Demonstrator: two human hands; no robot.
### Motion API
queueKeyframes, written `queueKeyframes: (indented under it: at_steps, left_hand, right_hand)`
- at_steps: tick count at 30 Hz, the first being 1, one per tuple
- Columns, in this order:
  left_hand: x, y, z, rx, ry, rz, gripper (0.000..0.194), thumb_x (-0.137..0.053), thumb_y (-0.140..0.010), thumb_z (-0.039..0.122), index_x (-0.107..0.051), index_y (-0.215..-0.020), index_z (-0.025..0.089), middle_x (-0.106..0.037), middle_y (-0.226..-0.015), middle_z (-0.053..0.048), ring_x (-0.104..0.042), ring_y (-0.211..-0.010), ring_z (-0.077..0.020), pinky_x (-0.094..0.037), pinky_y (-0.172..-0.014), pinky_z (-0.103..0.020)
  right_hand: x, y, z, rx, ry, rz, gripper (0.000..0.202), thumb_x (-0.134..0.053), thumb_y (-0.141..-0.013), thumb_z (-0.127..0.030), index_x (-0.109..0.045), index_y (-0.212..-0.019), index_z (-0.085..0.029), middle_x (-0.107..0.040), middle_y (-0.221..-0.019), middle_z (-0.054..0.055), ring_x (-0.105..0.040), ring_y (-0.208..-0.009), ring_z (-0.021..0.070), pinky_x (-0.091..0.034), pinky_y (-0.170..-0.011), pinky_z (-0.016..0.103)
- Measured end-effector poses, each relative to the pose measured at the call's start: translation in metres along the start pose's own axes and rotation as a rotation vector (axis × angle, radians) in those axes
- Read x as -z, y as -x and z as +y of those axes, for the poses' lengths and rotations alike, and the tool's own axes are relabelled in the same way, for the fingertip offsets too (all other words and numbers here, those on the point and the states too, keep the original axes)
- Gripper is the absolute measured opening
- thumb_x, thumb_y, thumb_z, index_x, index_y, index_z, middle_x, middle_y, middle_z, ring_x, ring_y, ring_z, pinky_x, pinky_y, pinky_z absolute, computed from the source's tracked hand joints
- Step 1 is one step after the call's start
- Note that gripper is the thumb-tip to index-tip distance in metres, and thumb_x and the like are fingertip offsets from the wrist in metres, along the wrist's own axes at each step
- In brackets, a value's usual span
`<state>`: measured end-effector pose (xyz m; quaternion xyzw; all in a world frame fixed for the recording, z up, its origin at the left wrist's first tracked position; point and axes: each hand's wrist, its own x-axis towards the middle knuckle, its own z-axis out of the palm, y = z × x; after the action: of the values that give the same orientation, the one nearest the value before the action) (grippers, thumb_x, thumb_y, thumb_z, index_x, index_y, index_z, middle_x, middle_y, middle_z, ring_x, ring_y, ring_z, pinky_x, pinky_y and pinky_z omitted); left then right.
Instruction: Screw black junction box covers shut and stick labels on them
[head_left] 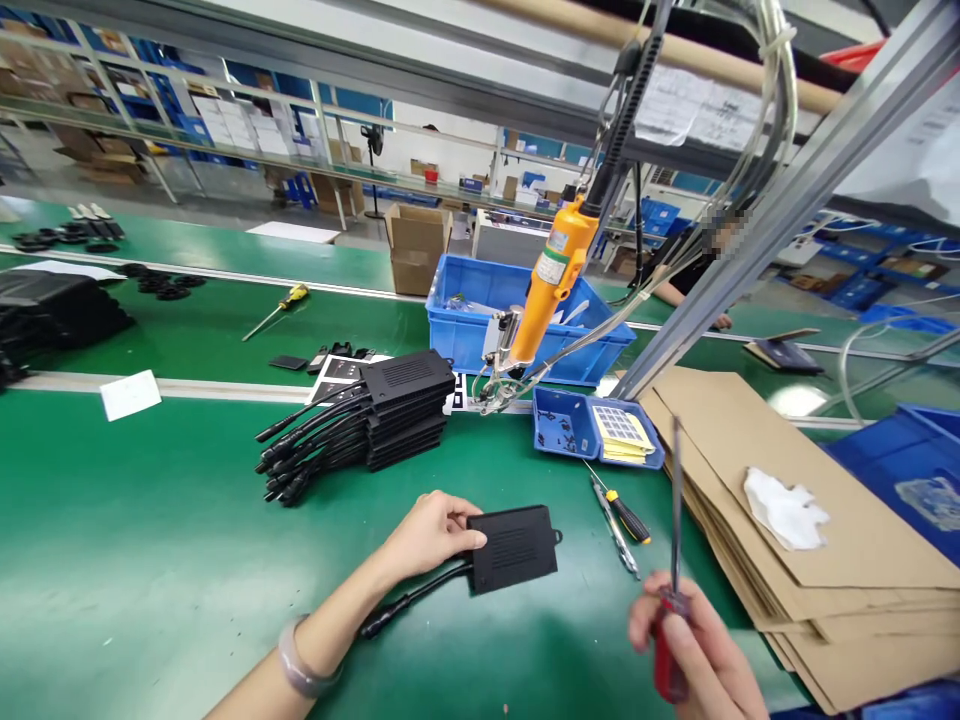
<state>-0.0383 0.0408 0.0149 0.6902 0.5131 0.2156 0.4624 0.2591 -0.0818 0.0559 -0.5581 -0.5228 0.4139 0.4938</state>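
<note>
Black and flat, a ribbed case sits at the near middle of the green worktop. The left hand has its grip clamped on the case's left end, thumb over the top face. On the right, the right hand wraps its grip round the red handle of a screwdriver, well apart from the case. The case's long axis runs left to right, its right end slightly farther off, with a small tab there; its cable leads left and nearer. The screwdriver's shaft stands nearly upright in the view, tip farthest from the hand. Other left fingers are partly hidden, the right hand is blurred and cut off at the near edge, and the handle is partly covered.
</note>
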Motion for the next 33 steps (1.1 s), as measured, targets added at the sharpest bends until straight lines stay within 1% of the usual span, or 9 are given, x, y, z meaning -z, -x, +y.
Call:
queueKeyframes:
  at_steps: [3,5,7,9,13,17,23,27,33]
  left_hand:
    - [-0.011,0.009,0.013,-0.045,-0.140,0.088,0.024,-0.068,-0.084,0.019,-0.074,-0.106,0.015,-0.072,-0.104,-0.014,-0.067,-0.099,-0.0330,-0.052,-0.089,-0.045]
    - [-0.026,0.019,0.019,-0.167,-0.235,0.042,0.018,-0.063,-0.089,0.019,-0.074,-0.103,0.016,-0.071,-0.108,-0.014,-0.064,-0.106,-0.0338,-0.049,-0.097,-0.049]
    - [-0.045,0.029,0.019,-0.387,-0.321,-0.089,0.023,-0.066,-0.091,0.029,-0.072,-0.110,0.017,-0.071,-0.113,-0.013,-0.064,-0.109,-0.0316,-0.049,-0.101,-0.047]
    - [-0.063,0.035,0.014,-0.590,-0.402,-0.180,0.050,-0.070,-0.088,0.044,-0.062,-0.128,0.015,-0.061,-0.134,-0.017,-0.056,-0.125,-0.0330,-0.041,-0.112,-0.047]
    - [-0.073,0.037,0.005,-0.681,-0.461,-0.236,0.080,-0.063,-0.089,0.059,-0.043,-0.145,0.005,-0.037,-0.154,-0.025,-0.028,-0.147,-0.0346,-0.019,-0.124,-0.050]
    - [-0.063,0.038,0.009,-0.668,-0.436,-0.281,0.083,-0.064,-0.090,0.054,-0.035,-0.149,0.004,-0.028,-0.159,-0.024,-0.017,-0.150,-0.0325,-0.014,-0.125,-0.046]
    - [-0.063,0.039,0.010,-0.666,-0.434,-0.264,0.088,-0.072,-0.086,0.048,-0.035,-0.149,0.001,-0.026,-0.159,-0.025,-0.014,-0.151,-0.0337,-0.015,-0.125,-0.045]
    - [-0.063,0.039,0.009,-0.661,-0.431,-0.298,0.082,-0.070,-0.088,0.047,-0.038,-0.148,0.001,-0.024,-0.159,-0.025,-0.016,-0.150,-0.0333,-0.011,-0.126,-0.046]
    - [-0.056,0.039,0.012,-0.647,-0.394,-0.304,0.084,-0.064,-0.091,0.051,-0.029,-0.153,0.007,-0.021,-0.162,-0.022,-0.008,-0.152,-0.0308,-0.010,-0.126,-0.045]
  right_hand:
    - [-0.030,-0.029,-0.012,-0.050,-0.236,-0.130,0.015,-0.058,-0.094,-0.035,-0.061,-0.104,-0.024,-0.065,-0.091,0.006,-0.064,-0.087,0.0183,-0.056,-0.079,0.031]
    - [-0.059,-0.053,-0.018,-0.003,-0.370,-0.163,0.010,-0.061,-0.092,-0.033,-0.063,-0.093,-0.023,-0.061,-0.087,0.003,-0.061,-0.087,0.0157,-0.053,-0.086,0.032]
    - [-0.089,-0.077,-0.022,0.040,-0.516,-0.206,0.016,-0.064,-0.089,-0.036,-0.062,-0.085,-0.021,-0.056,-0.075,0.000,-0.056,-0.076,0.0127,-0.050,-0.077,0.027]
    - [-0.116,-0.096,-0.028,0.074,-0.643,-0.248,0.027,-0.062,-0.089,-0.039,-0.058,-0.072,-0.019,-0.045,-0.059,-0.004,-0.046,-0.058,0.0099,-0.044,-0.063,0.024]
    - [-0.151,-0.111,-0.046,0.180,-0.744,-0.379,0.052,-0.048,-0.097,-0.036,-0.038,-0.049,-0.018,-0.027,-0.042,-0.006,-0.029,-0.040,0.0074,-0.032,-0.047,0.024]
    - [-0.165,-0.113,-0.043,0.348,-0.660,-0.547,0.064,-0.047,-0.096,-0.047,-0.031,-0.040,-0.020,-0.026,-0.036,-0.004,-0.030,-0.036,0.0082,-0.031,-0.044,0.026]
    - [-0.175,-0.132,0.002,0.170,-0.499,-0.675,0.062,-0.049,-0.095,-0.042,-0.038,-0.039,-0.020,-0.027,-0.033,-0.005,-0.026,-0.031,0.0072,-0.020,-0.036,0.024]
    - [-0.170,-0.136,0.004,0.190,-0.519,-0.673,0.068,-0.049,-0.091,-0.056,-0.031,-0.035,-0.021,-0.026,-0.033,-0.004,-0.030,-0.034,0.0081,-0.028,-0.041,0.025]
    - [-0.173,-0.134,0.014,0.147,-0.444,-0.745,0.062,-0.053,-0.092,-0.047,-0.040,-0.039,-0.019,-0.031,-0.035,-0.003,-0.029,-0.035,0.0072,-0.025,-0.040,0.024]
